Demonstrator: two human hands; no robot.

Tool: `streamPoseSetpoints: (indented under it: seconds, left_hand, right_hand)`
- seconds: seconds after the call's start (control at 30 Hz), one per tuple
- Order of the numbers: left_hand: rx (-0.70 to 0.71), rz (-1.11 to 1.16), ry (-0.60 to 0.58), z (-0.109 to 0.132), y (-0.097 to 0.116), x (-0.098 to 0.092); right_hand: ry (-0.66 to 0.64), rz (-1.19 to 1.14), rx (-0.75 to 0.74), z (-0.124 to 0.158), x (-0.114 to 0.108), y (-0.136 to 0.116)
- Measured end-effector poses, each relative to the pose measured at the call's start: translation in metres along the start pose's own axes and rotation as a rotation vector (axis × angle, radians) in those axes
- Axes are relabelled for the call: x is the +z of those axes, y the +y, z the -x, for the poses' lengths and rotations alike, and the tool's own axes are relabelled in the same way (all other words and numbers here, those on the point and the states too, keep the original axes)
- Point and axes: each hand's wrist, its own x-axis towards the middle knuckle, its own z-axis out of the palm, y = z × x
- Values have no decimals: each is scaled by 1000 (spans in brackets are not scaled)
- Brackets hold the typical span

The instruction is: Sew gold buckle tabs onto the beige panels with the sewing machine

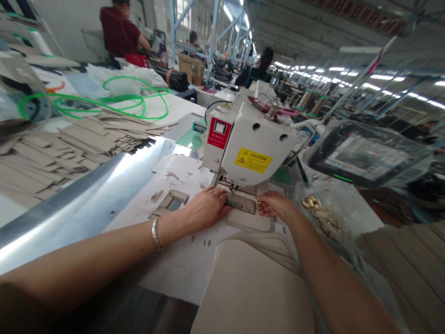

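A white sewing machine with a yellow caution label stands in front of me. Beneath its head lies a beige panel with a narrow metal strip on it. My left hand lies over the panel's left end, fingers extended and partly hidden. At the right end, my right hand pinches a small gold-coloured metal piece between thumb and fingers. Closer to me is a stack of beige sheets. Left of my left hand sits a beige frame with a rectangular opening.
A plastic bag of gold-coloured metal pieces lies right of my right hand. Behind it stands a plastic-wrapped screen. Many beige strips and a green hose cover the left table. Other people work farther back.
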Motion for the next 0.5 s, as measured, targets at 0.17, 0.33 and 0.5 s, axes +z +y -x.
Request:
streamPoseSetpoints:
  seconds: [0.17, 0.33, 0.5]
  left_hand:
    - [65, 73, -38, 3, 20, -2]
    - [114, 105, -22, 1, 33, -3]
    - [116, 140, -57, 1, 53, -16]
  right_hand:
    - [19, -45, 25, -5, -19, 18]
    - [50, -58, 33, -6, -37, 35]
    - [67, -76, 4, -3, -44, 43]
